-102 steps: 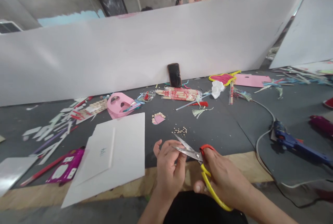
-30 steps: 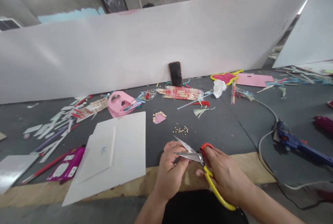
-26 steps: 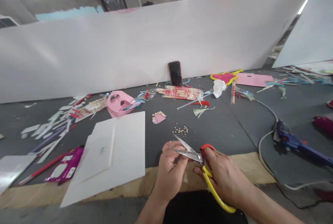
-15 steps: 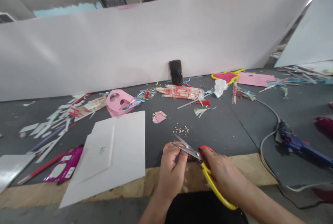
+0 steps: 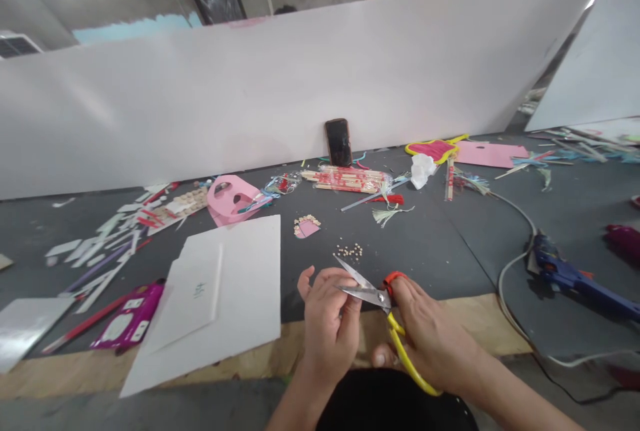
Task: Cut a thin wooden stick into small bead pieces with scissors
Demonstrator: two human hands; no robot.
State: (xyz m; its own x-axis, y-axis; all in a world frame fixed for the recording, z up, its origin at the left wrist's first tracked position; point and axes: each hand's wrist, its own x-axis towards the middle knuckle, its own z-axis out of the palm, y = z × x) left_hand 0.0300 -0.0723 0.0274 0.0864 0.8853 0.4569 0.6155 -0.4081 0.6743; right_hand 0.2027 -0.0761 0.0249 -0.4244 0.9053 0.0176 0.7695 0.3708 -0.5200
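Note:
My right hand [image 5: 433,337] grips scissors [image 5: 383,307] with a red and a yellow handle; the steel blades stand apart and point left. My left hand [image 5: 327,321] is pinched at the blades, thumb and fingers pressed on something too small to make out, with the little finger raised. Both hands hover over the near wooden edge [image 5: 475,314] of the dark table [image 5: 440,244]. A small scatter of pale beads [image 5: 349,251] lies just beyond the blade tips.
White card sheets [image 5: 220,291] lie left of my hands, a magenta packet [image 5: 131,321] further left. A blue glue gun [image 5: 575,275] with cord lies right. A phone [image 5: 339,142] leans on the white partition [image 5: 300,84]. Pink cutouts [image 5: 230,199], a stick bundle [image 5: 347,179] and scraps litter the back.
The scissor blades have opened wider than half a second ago. My left little finger has lifted. The hands stay in the same place.

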